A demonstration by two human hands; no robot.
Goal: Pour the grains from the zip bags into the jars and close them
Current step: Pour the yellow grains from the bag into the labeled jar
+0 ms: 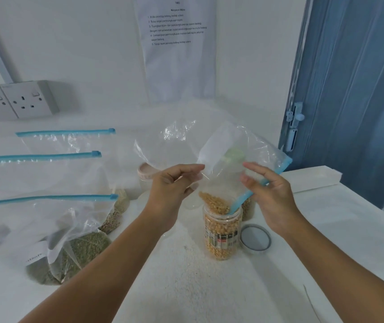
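White wall fills the background, with a printed instruction sheet (pixel 177 43) taped up at 12 o'clock, a double socket (pixel 16 101) at 10 o'clock and a blue door (pixel 354 89) at 2 o'clock. Below it runs the white desk (pixel 186 287), dusted with fine grit.

My left hand (pixel 172 194) pinches the clear film of an upturned zip bag (pixel 209 145) between thumb and fingers, which are curled nearly closed on the plastic. My right hand (pixel 270 194) holds the same bag by its blue zip strip (pixel 244 199), fingers loosely bent around it, the index finger stretched out. The bag's mouth hangs down into the open jar (pixel 222 231) standing at the centre of the desk, and yellow grains (pixel 214 201) heap at the jar's rim, with more filling it almost to the top.

The jar's lid (pixel 255 238) lies just beside it at 3 o'clock, inner side up. Another jar (pixel 248 208) stands right behind. Three sealed zip bags (pixel 58 229) of greenish grains stand at 9 o'clock, well apart from my hands. A pale pink lidded tub (pixel 146 173) sits behind my left hand.
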